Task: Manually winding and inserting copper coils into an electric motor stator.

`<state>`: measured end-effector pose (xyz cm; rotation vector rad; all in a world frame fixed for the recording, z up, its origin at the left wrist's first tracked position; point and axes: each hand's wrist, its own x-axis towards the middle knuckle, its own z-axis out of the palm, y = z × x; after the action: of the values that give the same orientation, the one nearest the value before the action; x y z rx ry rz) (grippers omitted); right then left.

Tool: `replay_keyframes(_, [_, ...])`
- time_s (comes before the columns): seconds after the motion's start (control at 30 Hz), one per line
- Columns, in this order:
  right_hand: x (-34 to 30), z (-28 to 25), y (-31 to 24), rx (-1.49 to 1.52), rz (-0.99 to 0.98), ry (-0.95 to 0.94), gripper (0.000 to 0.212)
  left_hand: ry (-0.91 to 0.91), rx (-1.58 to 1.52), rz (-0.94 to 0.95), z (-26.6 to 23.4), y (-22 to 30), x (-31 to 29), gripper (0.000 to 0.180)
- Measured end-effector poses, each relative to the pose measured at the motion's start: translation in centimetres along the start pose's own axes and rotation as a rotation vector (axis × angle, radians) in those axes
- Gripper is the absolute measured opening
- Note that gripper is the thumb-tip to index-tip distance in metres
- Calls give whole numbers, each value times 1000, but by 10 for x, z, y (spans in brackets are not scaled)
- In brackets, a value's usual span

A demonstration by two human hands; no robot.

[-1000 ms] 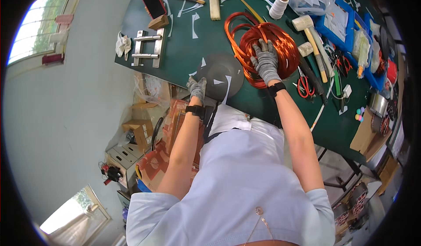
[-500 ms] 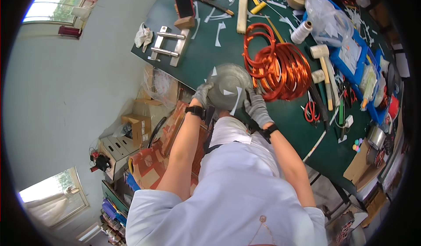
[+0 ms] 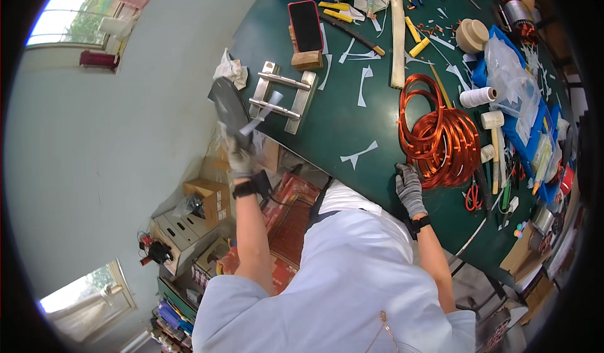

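Note:
My left hand (image 3: 240, 158), in a grey glove, grips a grey round dish (image 3: 230, 107) tipped nearly on edge at the table's left side. A white paper strip (image 3: 267, 111) hangs blurred beside the dish's face. My right hand (image 3: 410, 192), also gloved, rests at the table's near edge beside a bundle of copper wire coils (image 3: 450, 142). Its fingers are loosely bent and hold nothing that I can see. A few cut white paper pieces (image 3: 360, 155) lie on the green table (image 3: 314, 123) between my hands.
A metal frame with two bars (image 3: 277, 95) stands near the dish, a phone (image 3: 306, 27) behind it. Across the table lie a wooden stick (image 3: 397, 41), a thread spool (image 3: 478, 97), a white-headed mallet (image 3: 494, 121) and red scissors (image 3: 472, 197). Blue trays (image 3: 531, 139) line the right.
The dish has gone from between both hands to the far left in my left hand, tilting up. My right hand has let go of it. Paper pieces have come off onto the table.

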<state>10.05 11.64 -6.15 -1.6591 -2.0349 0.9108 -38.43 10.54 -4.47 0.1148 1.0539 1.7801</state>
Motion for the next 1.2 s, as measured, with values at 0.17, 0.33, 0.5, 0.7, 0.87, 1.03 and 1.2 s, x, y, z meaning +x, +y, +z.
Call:
replay_keyframes(0.17, [6, 0, -10, -65, 68, 9, 25, -63, -143, -49, 35, 26, 128, 35])
replay_keyframes(0.33, [8, 6, -12, 17, 104, 21, 23, -35, -377, -154, 67, 19, 226, 37])
replay_keyframes(0.5, [8, 3, -16, 22, 128, 59, 21, 130, -21, -247, 135, -8, 207, 38])
replay_keyframes(0.7, [8, 8, -15, 69, 195, 92, 17, 88, 234, -699, 209, -33, 114, 49])
replay_keyframes(0.87, [12, 8, -20, 30, 166, 99, 15, -67, -213, -772, 186, -70, 152, 47])
replay_keyframes(1.03, [13, 11, -24, 40, 181, 109, 15, -180, 92, -321, 175, -57, 171, 41])
replay_keyframes(1.2, [10, 9, -17, -57, 148, 117, 14, -47, 1421, 370, 132, -11, 190, 25])
